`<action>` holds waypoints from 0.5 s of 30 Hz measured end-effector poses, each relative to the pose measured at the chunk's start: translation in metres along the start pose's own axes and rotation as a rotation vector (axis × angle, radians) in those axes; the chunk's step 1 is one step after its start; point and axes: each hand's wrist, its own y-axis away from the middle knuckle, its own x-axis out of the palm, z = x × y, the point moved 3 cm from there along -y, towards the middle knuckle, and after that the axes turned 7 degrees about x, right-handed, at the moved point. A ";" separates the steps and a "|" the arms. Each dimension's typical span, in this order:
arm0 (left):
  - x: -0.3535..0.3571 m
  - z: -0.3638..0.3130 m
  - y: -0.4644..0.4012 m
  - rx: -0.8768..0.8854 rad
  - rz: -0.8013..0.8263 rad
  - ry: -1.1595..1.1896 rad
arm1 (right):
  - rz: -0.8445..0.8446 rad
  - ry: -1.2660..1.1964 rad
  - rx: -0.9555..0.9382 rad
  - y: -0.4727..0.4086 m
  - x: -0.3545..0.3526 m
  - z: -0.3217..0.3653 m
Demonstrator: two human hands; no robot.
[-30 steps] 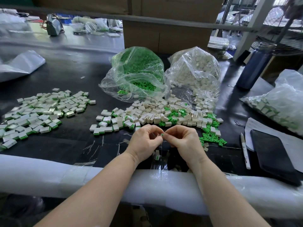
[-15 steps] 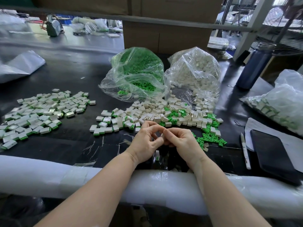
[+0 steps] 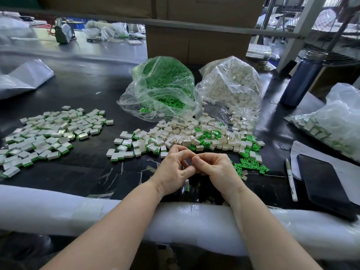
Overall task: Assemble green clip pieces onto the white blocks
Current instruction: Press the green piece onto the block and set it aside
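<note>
Two bare hands meet above a black worktable (image 3: 81,88), forearms resting on a white foam-wrapped edge rail (image 3: 58,207). The left hand (image 3: 173,168) and right hand (image 3: 216,168) have their fingers curled inward, fingertips touching each other; whatever they pinch between them is hidden, so I cannot tell what either holds. Just beyond the hands lies a loose pile of white blocks (image 3: 187,135) mixed with green clip pieces (image 3: 251,162), which spread to the right. Behind that pile sit a clear bag of green clips (image 3: 161,84) and, beside it on the right, a clear bag of white blocks (image 3: 231,84). To the far left lies a spread of finished blocks with green edges (image 3: 48,133). On the right are a pen (image 3: 291,178), a black phone (image 3: 321,180) and a dark blue bottle (image 3: 302,78).
</note>
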 end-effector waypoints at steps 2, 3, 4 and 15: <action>0.001 0.001 0.000 -0.003 0.011 -0.006 | 0.007 -0.008 -0.004 0.001 0.000 0.001; 0.001 0.001 0.000 -0.002 0.015 -0.013 | 0.006 -0.005 -0.004 0.001 0.000 0.001; 0.001 0.001 0.000 -0.002 0.021 -0.018 | 0.002 -0.001 -0.003 0.001 0.000 0.000; 0.003 0.001 0.001 0.004 0.068 -0.079 | -0.044 0.041 0.011 0.000 -0.001 -0.003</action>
